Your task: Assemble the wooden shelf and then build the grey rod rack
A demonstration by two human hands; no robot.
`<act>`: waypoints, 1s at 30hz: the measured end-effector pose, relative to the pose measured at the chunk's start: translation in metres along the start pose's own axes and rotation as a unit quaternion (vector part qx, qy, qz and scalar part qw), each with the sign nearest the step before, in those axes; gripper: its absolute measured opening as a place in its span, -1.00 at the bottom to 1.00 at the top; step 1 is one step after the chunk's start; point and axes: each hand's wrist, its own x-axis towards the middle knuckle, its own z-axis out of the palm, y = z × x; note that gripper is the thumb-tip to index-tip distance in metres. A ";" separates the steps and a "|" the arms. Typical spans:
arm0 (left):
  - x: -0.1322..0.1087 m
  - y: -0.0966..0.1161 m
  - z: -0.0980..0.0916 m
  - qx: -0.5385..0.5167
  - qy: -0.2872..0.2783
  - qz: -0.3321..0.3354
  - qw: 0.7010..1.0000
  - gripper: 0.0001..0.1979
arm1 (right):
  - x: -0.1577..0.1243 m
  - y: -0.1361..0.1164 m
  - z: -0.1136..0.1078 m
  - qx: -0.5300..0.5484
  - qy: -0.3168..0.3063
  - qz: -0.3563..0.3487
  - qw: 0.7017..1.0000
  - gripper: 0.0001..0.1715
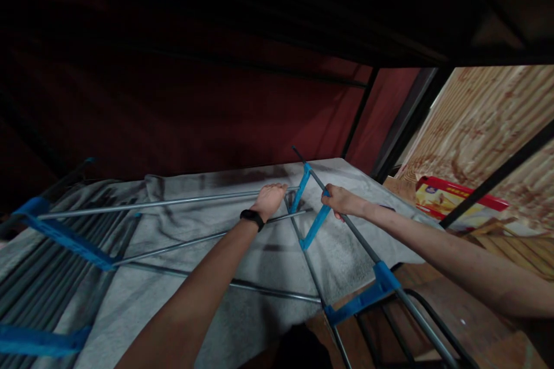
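A folding drying rack of grey metal rods with blue plastic joints [312, 225] lies spread over a grey cloth [182, 294] on a raised surface. My left hand [269, 199], a black band on its wrist, is closed over one long grey rod [151, 204] near its right end. My right hand [340, 200] grips another grey rod [367, 251] that runs diagonally down to the right, just beside a blue joint piece. The two hands are a short way apart, with the blue joint between them.
More rack bars and blue joints [64, 236] lie at the left. A dark red wall stands behind. At the right are wooden boards, a red and yellow box [450, 199] and black metal frame bars [497, 176]. Overhead is dark.
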 end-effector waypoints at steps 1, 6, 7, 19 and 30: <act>0.002 0.000 -0.001 0.006 0.002 -0.001 1.000 -0.69 | 0.000 0.000 0.000 -0.005 0.003 -0.003 1.000 -0.79; 0.000 -0.007 -0.020 0.017 0.056 -0.002 0.998 -0.62 | 0.001 0.003 0.002 -0.011 0.002 -0.028 1.000 -0.76; -0.001 -0.008 -0.025 0.015 0.065 -0.004 0.998 -0.60 | 0.001 0.003 0.004 -0.013 0.001 -0.033 0.999 -0.76; -0.012 -0.018 -0.041 0.019 0.069 -0.029 0.997 -0.55 | 0.002 -0.011 0.013 -0.058 -0.002 -0.073 0.996 -0.81; -0.020 -0.023 -0.035 0.029 0.075 -0.030 0.996 -0.47 | 0.004 -0.020 0.017 -0.089 0.014 -0.098 0.991 -0.81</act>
